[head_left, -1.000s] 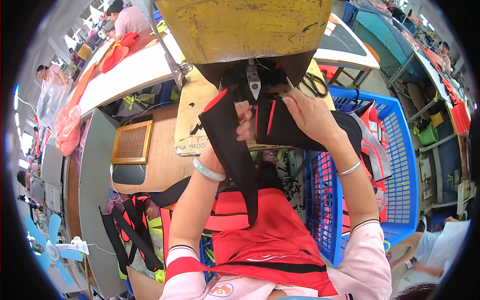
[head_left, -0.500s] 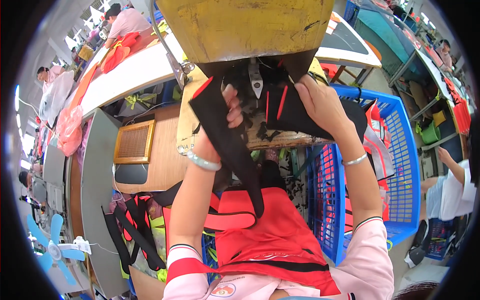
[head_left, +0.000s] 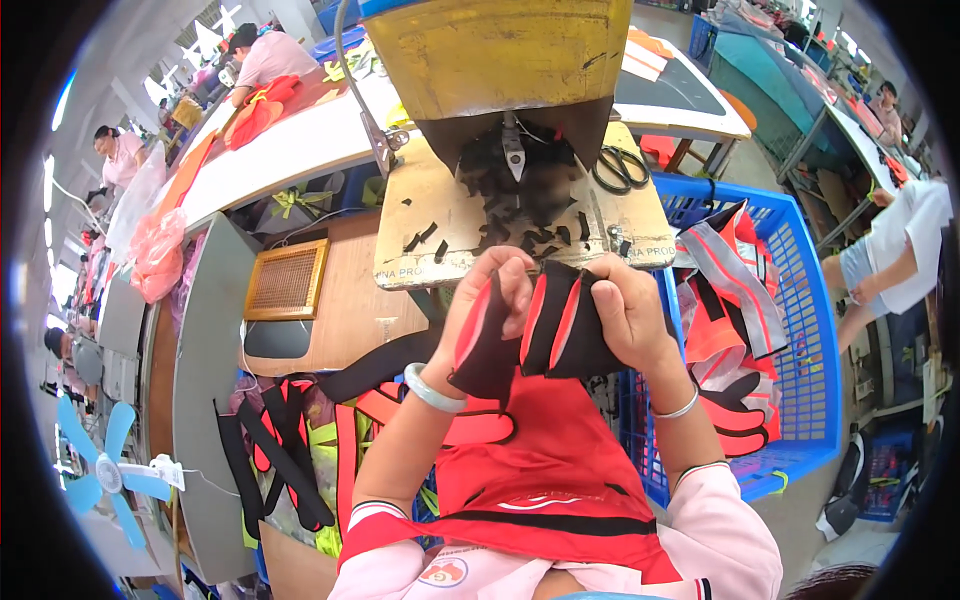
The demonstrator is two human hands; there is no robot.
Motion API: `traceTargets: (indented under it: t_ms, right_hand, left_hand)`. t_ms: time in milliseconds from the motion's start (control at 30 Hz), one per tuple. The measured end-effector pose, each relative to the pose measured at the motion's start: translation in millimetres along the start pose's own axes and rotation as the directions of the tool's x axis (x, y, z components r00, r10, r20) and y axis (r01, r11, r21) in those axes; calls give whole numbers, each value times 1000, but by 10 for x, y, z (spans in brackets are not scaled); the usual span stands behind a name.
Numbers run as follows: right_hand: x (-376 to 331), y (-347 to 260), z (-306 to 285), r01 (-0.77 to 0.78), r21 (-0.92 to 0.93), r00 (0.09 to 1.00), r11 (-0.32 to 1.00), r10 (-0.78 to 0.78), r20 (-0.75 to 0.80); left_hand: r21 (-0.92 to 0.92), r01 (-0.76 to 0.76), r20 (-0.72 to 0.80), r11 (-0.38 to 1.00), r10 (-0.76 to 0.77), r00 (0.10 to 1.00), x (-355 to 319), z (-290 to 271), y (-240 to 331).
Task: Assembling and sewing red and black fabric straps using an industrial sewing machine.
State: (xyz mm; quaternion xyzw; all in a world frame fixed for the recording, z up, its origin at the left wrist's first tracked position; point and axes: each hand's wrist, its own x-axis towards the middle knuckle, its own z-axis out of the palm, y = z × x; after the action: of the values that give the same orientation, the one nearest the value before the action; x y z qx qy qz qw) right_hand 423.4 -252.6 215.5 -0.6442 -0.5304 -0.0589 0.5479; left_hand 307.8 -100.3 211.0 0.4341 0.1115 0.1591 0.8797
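My left hand (head_left: 478, 287) is pinching one end of a soft black cloth workpiece with coral-red strips (head_left: 585, 348), fingers curling over its top, and my right hand (head_left: 632, 315) is gripping the other side, thumb lying on the front. From out here I am seeing both hands drawing back: half a second ago they were reaching under the scuffed yellow metal machine housing (head_left: 500, 65), and now they are holding the cloth nearer the body, just off the near edge of the worn tan work plate (head_left: 415, 210). I am taking that to mean the work is pausing at the machine and turning to handling the cloth itself.

The workpiece is hanging between the hands, bunching upright into folds, three slim coral-red bands showing against the black; I am not managing to tell whether both portions are joining. Beyond the hands, small black cloth scraps (head_left: 545, 195) are littering the plate. Below them, a bright red cloth apron (head_left: 540, 450) is covering the lap.
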Motion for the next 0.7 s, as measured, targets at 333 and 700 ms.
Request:
traceTargets:
  t_ms: [333,700]
  right_hand:
    - [-373,-551,555,-92,154,978,984,119,-174]
    - [-719,126,-1286,2,342,957,940,97,-272]
  left_hand:
    - [517,-383,-47,766,472,881,-201,79,-569]
    - [755,-416,428,507,100,898,-1173,-612,-558]
